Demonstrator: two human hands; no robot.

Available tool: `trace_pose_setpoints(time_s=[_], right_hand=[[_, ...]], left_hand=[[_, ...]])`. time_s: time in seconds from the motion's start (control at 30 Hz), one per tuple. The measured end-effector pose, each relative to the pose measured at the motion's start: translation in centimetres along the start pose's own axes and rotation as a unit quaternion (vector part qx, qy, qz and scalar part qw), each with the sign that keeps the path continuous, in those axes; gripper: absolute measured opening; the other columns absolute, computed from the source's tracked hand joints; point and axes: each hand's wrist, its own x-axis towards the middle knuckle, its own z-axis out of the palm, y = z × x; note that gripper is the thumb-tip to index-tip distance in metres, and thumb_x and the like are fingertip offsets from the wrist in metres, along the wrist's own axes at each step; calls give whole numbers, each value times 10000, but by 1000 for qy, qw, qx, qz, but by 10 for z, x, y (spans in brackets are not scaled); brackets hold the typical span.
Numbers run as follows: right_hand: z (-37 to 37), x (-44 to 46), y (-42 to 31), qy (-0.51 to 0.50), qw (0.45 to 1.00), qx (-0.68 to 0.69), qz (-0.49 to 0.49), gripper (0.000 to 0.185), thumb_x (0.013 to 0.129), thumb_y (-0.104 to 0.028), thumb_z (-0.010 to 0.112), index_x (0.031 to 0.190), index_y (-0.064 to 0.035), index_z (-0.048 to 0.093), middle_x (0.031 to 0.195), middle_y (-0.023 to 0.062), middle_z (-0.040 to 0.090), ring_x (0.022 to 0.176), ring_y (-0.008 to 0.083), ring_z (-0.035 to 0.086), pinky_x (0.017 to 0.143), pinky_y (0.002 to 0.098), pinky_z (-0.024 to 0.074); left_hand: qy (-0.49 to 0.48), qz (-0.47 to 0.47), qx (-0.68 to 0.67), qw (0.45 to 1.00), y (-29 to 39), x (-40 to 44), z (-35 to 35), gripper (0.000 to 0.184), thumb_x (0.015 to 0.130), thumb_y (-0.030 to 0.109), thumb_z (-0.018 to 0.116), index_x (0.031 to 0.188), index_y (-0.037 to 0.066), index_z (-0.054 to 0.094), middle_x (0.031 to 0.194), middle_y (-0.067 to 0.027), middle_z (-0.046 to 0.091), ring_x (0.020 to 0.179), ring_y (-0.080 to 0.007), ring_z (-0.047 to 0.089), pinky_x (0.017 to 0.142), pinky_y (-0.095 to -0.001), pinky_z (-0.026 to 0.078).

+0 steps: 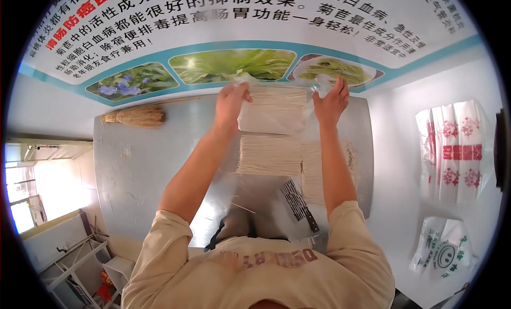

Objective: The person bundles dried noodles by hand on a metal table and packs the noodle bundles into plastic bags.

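At the far side of the metal table, a clear plastic bag [250, 117] lies around a flat stack of dried noodles [279, 100]. My left hand [232, 100] pinches the bag's upper left corner. On the opposite side, my right hand [331, 102] has its thumb on the bag's right corner, with fingers partly raised. Just nearer to me sits a bare noodle stack [270, 155]. Another noodle stack [314, 173] is beside it on the right, partly covered by my right forearm. A cleaver [298, 204] with a dark handle rests near the table's front edge.
A straw hand broom [134, 116] lies at the table's [159, 154] back left. Printed plastic bags [450, 146] and a white plastic bag with a smiling face [444, 250] are on the white surface to the right. A printed poster [239, 32] rises behind the table.
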Motion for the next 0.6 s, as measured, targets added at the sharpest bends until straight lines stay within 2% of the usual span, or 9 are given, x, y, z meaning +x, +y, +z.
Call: trace_pose_setpoints(time_s=[0.07, 0.13, 0.17, 0.23, 0.27, 0.3, 0.37, 0.47, 0.6], right_hand=[[24, 4, 44, 9, 997, -11, 74, 469, 805, -177, 689, 1263, -92, 637, 1227, 183, 643, 1179, 357, 583, 998, 470, 445], [36, 9, 87, -268, 928, 141, 219, 265, 843, -201, 640, 1066, -68, 693, 986, 144, 706, 1002, 337, 661, 877, 435, 507], [30, 13, 85, -267, 929, 142, 215, 265, 843, -201, 640, 1066, -68, 693, 986, 144, 706, 1002, 337, 661, 877, 435, 507], [6, 22, 74, -282, 728, 483, 395, 192, 875, -206, 586, 954, -61, 683, 860, 111, 702, 859, 289, 684, 771, 406, 529], [-5, 32, 66, -260, 646, 575, 430, 157, 890, -193, 549, 846, -62, 624, 826, 94, 673, 830, 239, 666, 745, 375, 521], [-18, 43, 58, -265, 645, 574, 429, 157, 890, -193, 549, 846, -62, 624, 826, 94, 673, 830, 239, 666, 745, 375, 521], [-43, 67, 40, -230, 537, 709, 396, 155, 887, -168, 537, 766, -72, 547, 732, 66, 592, 734, 219, 610, 746, 354, 503], [-79, 95, 10, -279, 566, 707, 319, 199, 881, -168, 548, 717, -99, 461, 651, 27, 487, 635, 187, 512, 727, 346, 473], [-106, 116, -26, -250, 558, 722, 323, 231, 885, -182, 586, 712, -122, 444, 586, -27, 347, 541, 133, 349, 615, 324, 378]], left_hand=[[-13, -11, -8, 1000, 8, -1, 3, 172, 956, 170, 590, 820, 65, 585, 712, -30, 555, 714, -154, 558, 758, -292, 456], [-20, -20, -17, 999, 19, 1, 2, 171, 961, 175, 578, 834, 61, 590, 719, -33, 556, 713, -155, 557, 755, -298, 469], [-31, -33, -23, 999, 25, 2, 1, 164, 961, 172, 568, 845, 59, 593, 725, -32, 555, 707, -157, 552, 756, -298, 476], [-38, -45, -31, 998, 34, 5, -1, 159, 962, 169, 558, 855, 58, 596, 731, -32, 555, 700, -158, 547, 757, -298, 484], [-49, -39, -38, 997, 38, 8, -2, 153, 957, 167, 556, 851, 62, 589, 735, -32, 551, 690, -161, 536, 753, -299, 485], [-58, -35, -45, 997, 41, 10, -4, 148, 953, 164, 553, 847, 65, 583, 739, -32, 548, 680, -163, 525, 749, -299, 487], [-48, -28, -68, 996, 52, 9, -7, 155, 940, 169, 564, 812, 82, 569, 704, -19, 519, 660, -160, 498, 727, -298, 476], [-42, 0, -63, 997, 74, 0, -9, 218, 935, 220, 581, 752, 109, 535, 632, 9, 461, 639, -158, 474, 687, -291, 446], [-61, 27, -119, 991, 106, -9, -22, 240, 938, 237, 583, 742, 110, 526, 629, 5, 459, 636, -163, 484, 697, -287, 448]])
